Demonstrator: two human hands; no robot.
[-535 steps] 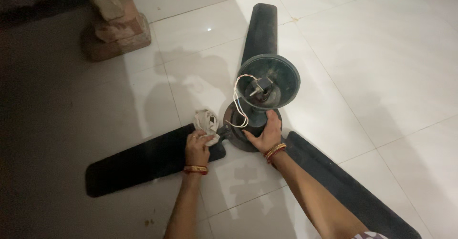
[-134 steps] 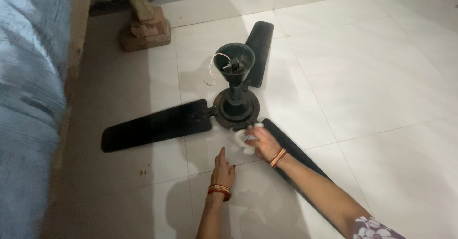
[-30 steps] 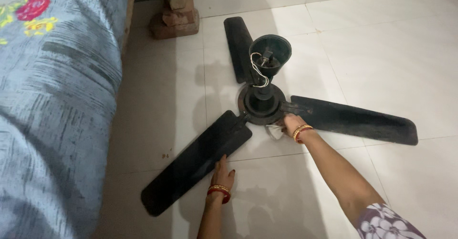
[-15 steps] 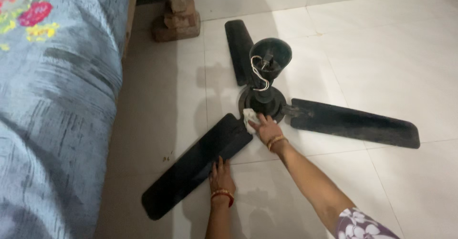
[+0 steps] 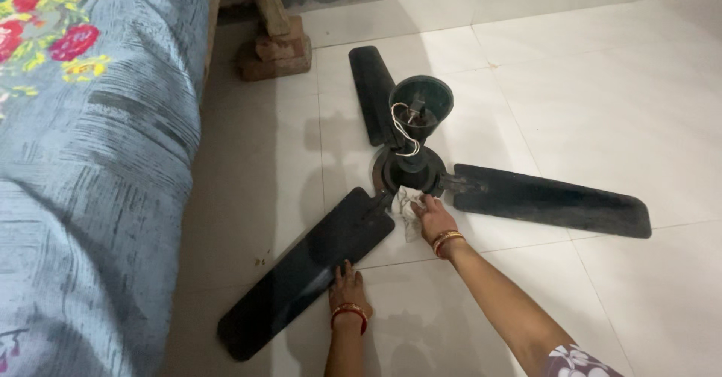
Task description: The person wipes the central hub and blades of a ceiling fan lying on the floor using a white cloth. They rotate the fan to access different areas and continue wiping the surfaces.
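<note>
Right hand point(image 5: 434, 218) presses white cloth point(image 5: 407, 207), seemingly against fan hub point(image 5: 410, 171).

A black ceiling fan point(image 5: 410, 168) is lying on the white tiled floor point(image 5: 602, 84). The right hand point(image 5: 432, 215) is pressing a white cloth point(image 5: 406, 205) against the fan's hub, while the left hand point(image 5: 346, 288) is resting flat on the near blade point(image 5: 308, 272). A blue floral bedspread point(image 5: 83, 159) is hanging left of the fan.

A blue-grey striped bedcover with red and yellow flowers point(image 5: 90, 144) is seen along the left side. A wooden bed leg point(image 5: 266, 1) is propped on a stack of reddish bricks point(image 5: 275, 52). Glossy white floor tiles point(image 5: 617, 91) are spread beneath everything.
</note>
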